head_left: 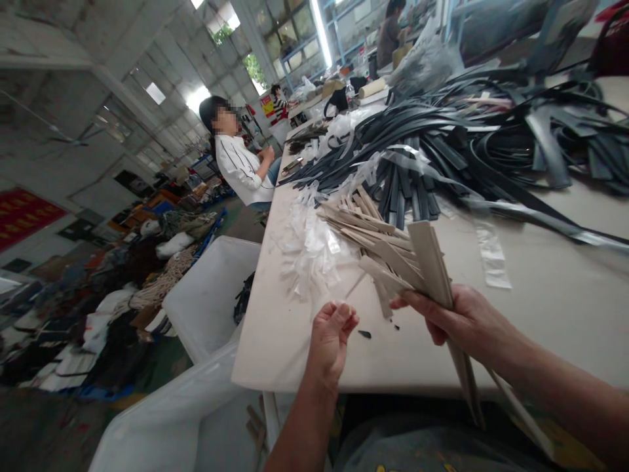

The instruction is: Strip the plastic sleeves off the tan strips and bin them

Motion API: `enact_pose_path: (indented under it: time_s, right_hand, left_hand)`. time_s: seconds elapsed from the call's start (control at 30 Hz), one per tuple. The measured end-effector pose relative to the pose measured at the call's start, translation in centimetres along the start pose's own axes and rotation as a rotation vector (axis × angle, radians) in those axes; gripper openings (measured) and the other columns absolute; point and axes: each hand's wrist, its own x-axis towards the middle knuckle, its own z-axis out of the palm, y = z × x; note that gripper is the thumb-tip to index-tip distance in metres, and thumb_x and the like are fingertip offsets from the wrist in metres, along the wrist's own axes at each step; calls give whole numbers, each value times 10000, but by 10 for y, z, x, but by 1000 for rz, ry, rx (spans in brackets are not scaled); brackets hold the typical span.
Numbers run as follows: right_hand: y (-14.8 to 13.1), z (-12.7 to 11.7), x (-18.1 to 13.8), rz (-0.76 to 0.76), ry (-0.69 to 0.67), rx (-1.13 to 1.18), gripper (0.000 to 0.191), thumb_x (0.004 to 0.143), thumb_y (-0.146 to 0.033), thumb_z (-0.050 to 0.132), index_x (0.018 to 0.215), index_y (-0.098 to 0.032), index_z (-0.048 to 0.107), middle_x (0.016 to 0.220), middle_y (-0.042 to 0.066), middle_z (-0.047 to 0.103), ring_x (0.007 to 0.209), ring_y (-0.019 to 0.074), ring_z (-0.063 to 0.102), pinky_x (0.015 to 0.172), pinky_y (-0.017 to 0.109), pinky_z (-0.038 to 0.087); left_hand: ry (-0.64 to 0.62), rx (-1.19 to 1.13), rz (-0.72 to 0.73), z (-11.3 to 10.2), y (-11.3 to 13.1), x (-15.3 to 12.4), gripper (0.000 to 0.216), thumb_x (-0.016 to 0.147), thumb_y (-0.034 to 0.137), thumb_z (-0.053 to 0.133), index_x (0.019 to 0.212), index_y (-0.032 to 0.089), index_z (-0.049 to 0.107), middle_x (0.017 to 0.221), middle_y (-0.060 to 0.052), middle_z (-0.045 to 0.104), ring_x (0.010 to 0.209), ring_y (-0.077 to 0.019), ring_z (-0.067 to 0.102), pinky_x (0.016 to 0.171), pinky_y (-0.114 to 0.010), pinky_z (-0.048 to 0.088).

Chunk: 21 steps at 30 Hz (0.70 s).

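Note:
My right hand (459, 318) grips a bundle of flat beige strips (431, 259); their lower ends hang past the table's near edge. To its left, my left hand (334, 334) is closed in a pinch over the table, and what lies between its fingertips is too small to make out. Beyond my hands, a fanned heap of similar beige strips (366, 226) rests on the table. Beside that heap spreads a pile of clear plastic pieces (314, 246). A small dark scrap (364, 334) lies just right of my left hand.
Long black straps (452, 137) cover the far part of the pale table (555, 282). A clear plastic strip (491, 252) lies at right. White bins (211, 295) stand against the table's left side. A person in a white top (240, 160) sits along that side; other people work farther back.

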Motion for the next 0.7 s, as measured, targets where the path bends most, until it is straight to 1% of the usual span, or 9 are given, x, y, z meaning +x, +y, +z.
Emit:
enact_pose_path:
  time_s: [0.07, 0.13, 0.27, 0.37, 0.47, 0.57, 0.7]
  right_hand:
    - [7, -1, -13, 1, -49, -31, 572, 855, -680, 407, 833, -203, 723, 426, -3, 523, 408, 149, 506, 454, 264, 400]
    - [14, 2, -27, 10, -108, -62, 538, 870, -644, 399, 755, -208, 693, 475, 8, 554, 410, 147, 512, 450, 263, 409]
    - [26, 10, -45, 16, -149, -185, 454, 902, -520, 383, 692, -211, 641, 590, 32, 629, 454, 154, 531, 470, 268, 408]
    - [31, 12, -47, 17, -159, -263, 402, 914, -464, 374, 714, -220, 625, 623, 28, 642, 533, 177, 565, 530, 279, 413]
    - [32, 12, -44, 13, -139, -271, 375, 911, -440, 385, 708, -223, 613, 643, 29, 654, 584, 193, 584, 573, 288, 411]
    - [33, 11, -39, 9, -120, -266, 359, 906, -422, 391, 697, -223, 606, 646, 33, 659, 587, 201, 587, 573, 294, 398]
    - [34, 15, -39, 1, -95, -301, 335, 900, -404, 403, 700, -227, 604, 648, 37, 653, 586, 202, 577, 572, 293, 392]
  left_hand:
    - [34, -71, -27, 1, -3, 4, 294, 596, 339, 841, 716, 149, 653, 748, -15, 705, 644, -90, 632, 729, -241, 499]
    - [21, -80, -44, 5, -6, 5, 280, 623, 349, 827, 741, 144, 677, 809, -46, 731, 687, -105, 657, 756, -247, 499]
    - [-31, -44, -44, 14, -14, 7, 259, 641, 362, 812, 743, 152, 701, 815, -53, 740, 749, -132, 672, 782, -256, 489]
    - [-56, -18, -48, 18, -19, 7, 241, 654, 356, 806, 742, 157, 705, 814, -44, 738, 761, -125, 666, 777, -243, 478]
    - [-62, -21, -49, 19, -24, 6, 226, 647, 335, 814, 718, 154, 698, 767, -24, 728, 739, -117, 659, 776, -242, 475]
    - [-60, -40, -67, 18, -28, 5, 220, 651, 315, 817, 720, 146, 693, 741, -14, 723, 700, -105, 651, 769, -244, 478]
    - [-30, -103, -104, 16, -32, 6, 213, 647, 291, 823, 727, 149, 686, 748, -10, 729, 696, -107, 656, 742, -241, 484]
